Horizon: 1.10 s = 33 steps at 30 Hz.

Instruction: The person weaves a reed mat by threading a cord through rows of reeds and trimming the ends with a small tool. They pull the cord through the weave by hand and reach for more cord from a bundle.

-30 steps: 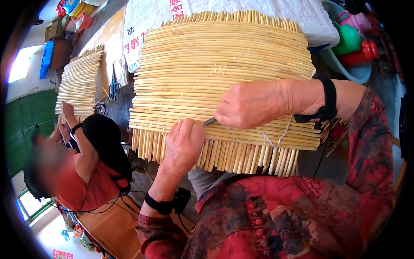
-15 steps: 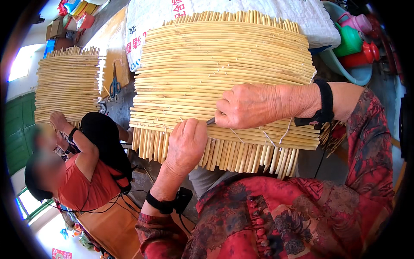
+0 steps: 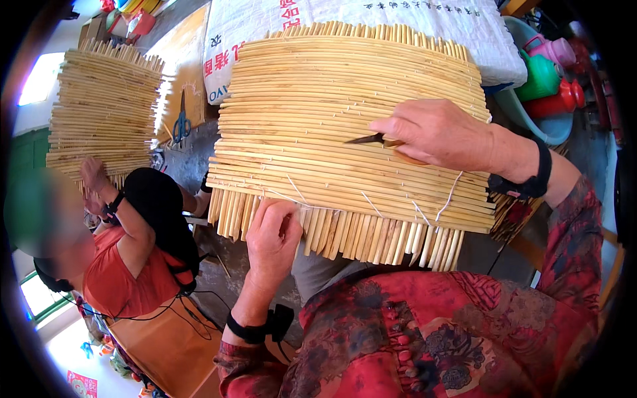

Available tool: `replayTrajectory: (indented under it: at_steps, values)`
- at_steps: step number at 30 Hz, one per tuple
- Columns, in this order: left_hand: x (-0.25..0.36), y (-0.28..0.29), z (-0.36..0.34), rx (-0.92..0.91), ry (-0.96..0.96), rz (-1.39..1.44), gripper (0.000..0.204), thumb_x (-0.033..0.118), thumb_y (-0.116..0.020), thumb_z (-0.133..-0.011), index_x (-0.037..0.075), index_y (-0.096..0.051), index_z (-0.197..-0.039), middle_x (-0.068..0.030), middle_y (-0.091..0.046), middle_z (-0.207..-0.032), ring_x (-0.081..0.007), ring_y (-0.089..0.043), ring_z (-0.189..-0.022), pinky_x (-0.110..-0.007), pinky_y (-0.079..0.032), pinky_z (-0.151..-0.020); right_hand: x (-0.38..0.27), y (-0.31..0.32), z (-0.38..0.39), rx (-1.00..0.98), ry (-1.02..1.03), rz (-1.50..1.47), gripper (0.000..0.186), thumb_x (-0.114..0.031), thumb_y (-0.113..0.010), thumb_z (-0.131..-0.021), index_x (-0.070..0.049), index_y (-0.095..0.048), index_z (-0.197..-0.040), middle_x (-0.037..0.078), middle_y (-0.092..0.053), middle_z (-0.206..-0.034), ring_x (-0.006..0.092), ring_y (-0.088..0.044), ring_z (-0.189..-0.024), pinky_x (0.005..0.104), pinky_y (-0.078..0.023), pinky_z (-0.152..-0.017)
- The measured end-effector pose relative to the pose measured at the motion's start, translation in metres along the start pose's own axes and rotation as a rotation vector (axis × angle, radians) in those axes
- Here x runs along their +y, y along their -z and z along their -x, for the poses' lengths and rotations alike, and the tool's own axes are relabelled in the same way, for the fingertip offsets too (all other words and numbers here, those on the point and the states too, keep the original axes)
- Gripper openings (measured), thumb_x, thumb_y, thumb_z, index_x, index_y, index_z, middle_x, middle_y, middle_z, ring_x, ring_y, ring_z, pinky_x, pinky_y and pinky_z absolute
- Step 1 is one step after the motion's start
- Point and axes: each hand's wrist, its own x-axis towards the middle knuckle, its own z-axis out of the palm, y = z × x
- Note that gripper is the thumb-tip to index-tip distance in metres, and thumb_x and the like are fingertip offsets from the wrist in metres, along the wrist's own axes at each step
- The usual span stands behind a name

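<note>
A panel of pale, straight plant stalks (image 3: 332, 93) lies in front of me, stalks in crosswise rows over a layer whose ends stick out at the near and far edges. Short white string ends (image 3: 371, 204) poke up from it, longest along the near side. My right hand (image 3: 441, 136) grips a pair of scissors (image 3: 366, 139) above the panel's right half, dark pointed blades aimed left. At the near edge, left of the middle, the fingers of my left hand (image 3: 273, 232) are pinched by a white string (image 3: 286, 197); the fingertips are partly hidden.
A white woven sack (image 3: 458, 26) lies under the panel's far side. Blue-handled scissors (image 3: 181, 126) rest on the table to the left. Nearby sits a co-worker in a red shirt (image 3: 126, 272) at another stalk panel (image 3: 99, 106). A basin (image 3: 547, 126) with coloured jugs stands at right.
My right hand has moved right and away from my left hand, and the scissors now show clearly. My left hand has lowered slightly, baring a string by its fingers.
</note>
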Motion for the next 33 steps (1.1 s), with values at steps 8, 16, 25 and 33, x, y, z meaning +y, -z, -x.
replayTrajectory:
  at_steps: [8,16,25,33]
  values:
    - [-0.003,-0.006,0.021,-0.026,0.010,0.183,0.019,-0.011,-0.059,-0.078,0.002,-0.057,-0.093,-0.0090,-0.063,-0.097,-0.0137,-0.055,-0.066,-0.024,-0.045,-0.055,-0.048,-0.004,0.012,-0.082,-0.092,-0.065,0.047,-0.007,-0.073,-0.069,-0.006,-0.055,-0.112,0.009,-0.053,-0.080,0.0266,-0.058,-0.072,0.0364,-0.049,-0.059]
    - [-0.009,-0.002,0.034,0.046,-0.177,-0.046,0.021,-0.010,-0.062,-0.073,0.001,-0.057,-0.089,-0.0133,-0.060,-0.093,-0.0314,-0.060,-0.080,-0.037,-0.049,-0.066,-0.088,-0.006,0.013,-0.150,-0.116,-0.007,0.045,-0.010,-0.072,-0.071,-0.006,-0.055,-0.112,0.008,-0.053,-0.080,0.0258,-0.058,-0.073,0.0353,-0.050,-0.060]
    - [-0.007,0.002,0.008,0.017,-0.200,-0.088,0.017,-0.005,-0.059,-0.078,-0.001,-0.058,-0.095,-0.0137,-0.059,-0.103,-0.0323,-0.059,-0.089,-0.038,-0.049,-0.074,-0.117,-0.006,0.014,-0.131,-0.211,0.012,0.046,-0.011,-0.072,-0.073,-0.006,-0.054,-0.115,0.010,-0.053,-0.083,0.0290,-0.058,-0.074,0.0378,-0.050,-0.062]
    - [-0.027,-0.006,-0.002,-0.062,-0.285,-0.337,0.009,0.003,-0.056,-0.074,0.004,-0.053,-0.083,-0.0117,-0.051,-0.088,-0.0308,-0.058,-0.078,-0.040,-0.047,-0.073,-0.129,-0.009,0.012,-0.124,-0.244,0.071,0.035,-0.012,-0.067,-0.078,-0.003,-0.054,-0.109,0.010,-0.053,-0.081,0.0278,-0.059,-0.075,0.0368,-0.051,-0.062]
